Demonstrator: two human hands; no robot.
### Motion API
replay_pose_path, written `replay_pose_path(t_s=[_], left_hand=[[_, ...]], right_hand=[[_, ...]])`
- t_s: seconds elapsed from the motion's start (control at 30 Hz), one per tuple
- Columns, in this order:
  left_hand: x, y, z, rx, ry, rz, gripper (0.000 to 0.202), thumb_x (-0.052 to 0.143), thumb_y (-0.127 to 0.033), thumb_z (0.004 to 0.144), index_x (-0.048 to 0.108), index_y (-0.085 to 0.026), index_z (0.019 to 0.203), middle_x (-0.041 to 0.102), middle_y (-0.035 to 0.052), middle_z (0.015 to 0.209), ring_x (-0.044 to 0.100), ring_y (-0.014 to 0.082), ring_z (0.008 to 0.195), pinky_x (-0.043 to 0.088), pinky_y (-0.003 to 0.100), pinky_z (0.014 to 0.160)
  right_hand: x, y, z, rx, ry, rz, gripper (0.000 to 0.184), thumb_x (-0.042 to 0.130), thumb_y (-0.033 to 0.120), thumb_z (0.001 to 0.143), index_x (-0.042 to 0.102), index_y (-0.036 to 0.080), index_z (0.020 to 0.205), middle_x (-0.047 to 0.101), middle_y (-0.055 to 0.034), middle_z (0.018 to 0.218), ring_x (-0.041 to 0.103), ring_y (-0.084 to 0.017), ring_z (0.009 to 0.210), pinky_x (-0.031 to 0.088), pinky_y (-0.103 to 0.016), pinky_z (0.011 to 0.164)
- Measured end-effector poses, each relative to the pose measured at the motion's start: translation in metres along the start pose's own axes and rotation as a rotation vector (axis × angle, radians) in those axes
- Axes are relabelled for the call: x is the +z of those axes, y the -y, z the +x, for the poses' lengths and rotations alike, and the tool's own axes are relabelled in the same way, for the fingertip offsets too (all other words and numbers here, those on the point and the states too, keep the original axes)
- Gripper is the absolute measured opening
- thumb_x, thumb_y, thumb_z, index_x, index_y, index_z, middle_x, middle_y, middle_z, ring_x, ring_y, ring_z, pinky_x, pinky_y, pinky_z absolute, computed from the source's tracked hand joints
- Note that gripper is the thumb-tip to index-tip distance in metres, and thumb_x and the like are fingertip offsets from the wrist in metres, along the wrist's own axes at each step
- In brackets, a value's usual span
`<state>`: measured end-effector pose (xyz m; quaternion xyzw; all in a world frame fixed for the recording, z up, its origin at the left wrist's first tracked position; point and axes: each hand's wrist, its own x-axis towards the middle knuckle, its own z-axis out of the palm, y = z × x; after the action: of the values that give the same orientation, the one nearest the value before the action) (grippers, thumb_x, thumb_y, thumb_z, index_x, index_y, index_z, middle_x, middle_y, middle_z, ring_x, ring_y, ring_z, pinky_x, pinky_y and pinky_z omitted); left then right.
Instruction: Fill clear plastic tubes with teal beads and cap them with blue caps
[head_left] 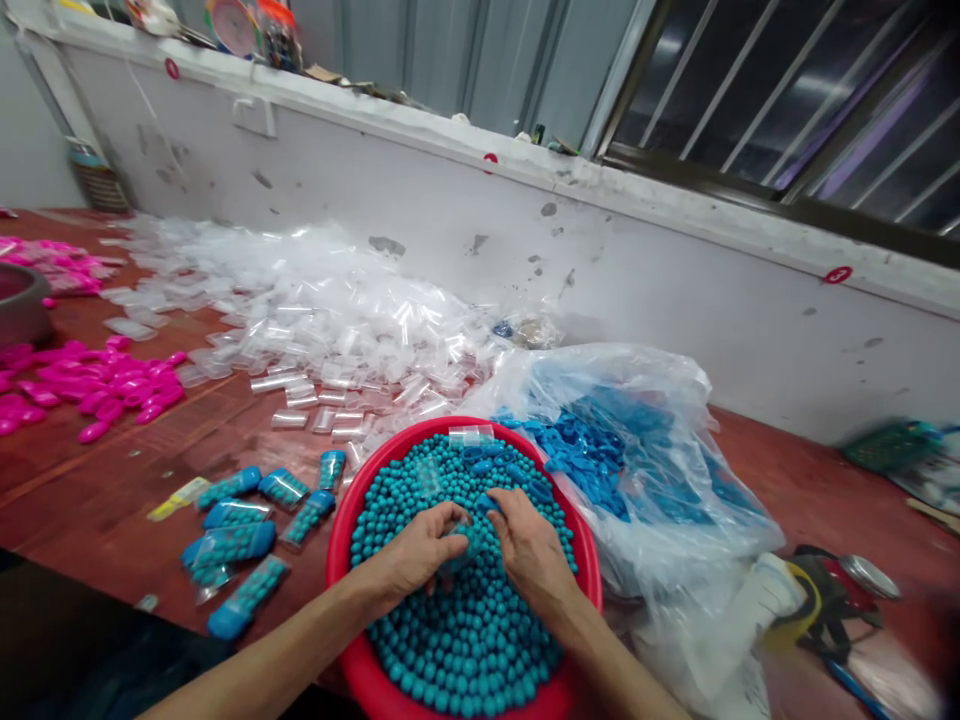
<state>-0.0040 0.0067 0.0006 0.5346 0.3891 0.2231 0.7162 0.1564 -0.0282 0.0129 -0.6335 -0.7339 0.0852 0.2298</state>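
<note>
A red basin (341, 545) full of round teal beads (465, 660) stands in front of me. Over the beads, my left hand (416, 550) is closed around a small clear plastic tube (460, 545), partly hidden by the fingers. Close beside it, my right hand (531, 555) pinches a small blue cap (487, 504) between thumb and fingers. One empty clear tube (471, 435) lies at the basin's far edge, near several blue caps (517, 473) resting on the beads. Left of the basin lie several bead-filled tubes with blue caps (247, 598).
Clear tubes (330, 320) are heaped along the wall. A plastic bag of blue caps (592, 440) lies right of the basin. Pink pieces (112, 385) spread at the left beside a grey bowl (22, 305). A yellow tape roll (799, 605) sits at the right.
</note>
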Motion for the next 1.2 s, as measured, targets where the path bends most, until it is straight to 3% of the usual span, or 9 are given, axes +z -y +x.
replay_pose_path(t_s=[0.1,0.23,0.37,0.47,0.6,0.7,0.8,0.97,1.2], left_hand=[[-0.001,-0.002,-0.002,-0.004,-0.002,-0.091,0.028,0.055,-0.037,0.069,0.045,-0.018,0.087,0.044,-0.0076,0.061,0.043,0.0037,0.037,0.024,0.014,0.03],[-0.003,-0.005,-0.003,-0.032,0.053,-0.134,0.028,0.054,-0.039,0.07,0.045,-0.017,0.084,0.047,-0.0065,0.061,0.043,0.0034,0.035,0.022,0.014,0.03],[-0.004,-0.004,-0.003,0.005,0.052,-0.15,0.031,0.055,-0.037,0.069,0.044,-0.017,0.089,0.048,-0.0056,0.067,0.043,0.0029,0.037,0.023,0.014,0.031],[-0.003,-0.002,-0.002,0.053,0.069,-0.156,0.031,0.055,-0.037,0.069,0.044,-0.018,0.091,0.046,-0.0061,0.066,0.044,0.003,0.038,0.026,0.014,0.032],[-0.001,0.001,-0.003,0.078,0.087,-0.148,0.032,0.056,-0.035,0.071,0.045,-0.018,0.095,0.045,-0.0061,0.066,0.044,0.0029,0.041,0.03,0.014,0.034],[0.001,0.002,-0.003,0.083,0.092,-0.17,0.035,0.056,-0.034,0.072,0.044,-0.018,0.101,0.049,-0.0041,0.071,0.046,0.0031,0.043,0.031,0.014,0.035],[0.002,0.002,-0.002,0.061,0.083,-0.21,0.044,0.057,-0.036,0.071,0.042,-0.018,0.108,0.054,-0.0021,0.074,0.047,0.0036,0.041,0.028,0.014,0.034],[0.001,0.001,-0.001,0.028,0.045,-0.261,0.05,0.058,-0.039,0.069,0.042,-0.017,0.111,0.055,-0.002,0.072,0.045,0.0036,0.039,0.024,0.015,0.032],[0.003,0.003,-0.001,0.068,-0.004,-0.21,0.046,0.057,-0.033,0.071,0.044,-0.017,0.112,0.053,-0.0036,0.07,0.044,0.005,0.042,0.034,0.017,0.037]], right_hand=[[0.002,0.01,-0.006,-0.088,0.069,0.141,0.026,0.039,0.019,0.085,0.053,0.019,0.108,0.058,-0.0073,0.096,0.055,-0.018,0.089,0.044,-0.029,0.078],[-0.005,0.007,-0.012,-0.036,0.177,0.419,0.027,0.045,0.02,0.083,0.053,0.023,0.109,0.063,-0.0016,0.095,0.058,-0.015,0.085,0.045,-0.026,0.078],[-0.008,0.0,-0.01,0.061,0.107,0.439,0.03,0.043,0.026,0.084,0.054,0.019,0.112,0.061,-0.0053,0.105,0.056,-0.018,0.098,0.042,-0.031,0.087],[-0.002,0.001,-0.011,0.045,0.1,0.448,0.033,0.035,0.029,0.088,0.054,0.019,0.113,0.059,-0.0076,0.11,0.052,-0.018,0.103,0.039,-0.033,0.091],[0.009,0.007,-0.014,0.132,0.085,0.523,0.031,0.035,0.032,0.088,0.055,0.018,0.107,0.062,-0.0041,0.081,0.059,-0.016,0.075,0.048,-0.028,0.07],[0.013,0.01,-0.017,0.231,0.069,0.597,0.027,0.036,0.035,0.087,0.055,0.018,0.095,0.052,0.0027,0.058,0.051,-0.012,0.051,0.042,-0.022,0.048],[0.012,0.014,-0.019,0.255,0.024,0.563,0.026,0.036,0.036,0.087,0.055,0.018,0.088,0.049,0.0032,0.056,0.049,-0.012,0.05,0.039,-0.021,0.047],[0.003,0.019,-0.021,0.144,0.036,0.443,0.023,0.035,0.027,0.087,0.054,0.02,0.098,0.058,0.0,0.07,0.054,-0.014,0.061,0.041,-0.022,0.058],[0.009,0.012,-0.016,0.13,0.064,0.47,0.02,0.037,0.024,0.085,0.057,0.019,0.091,0.057,0.002,0.064,0.05,-0.012,0.053,0.038,-0.021,0.051]])
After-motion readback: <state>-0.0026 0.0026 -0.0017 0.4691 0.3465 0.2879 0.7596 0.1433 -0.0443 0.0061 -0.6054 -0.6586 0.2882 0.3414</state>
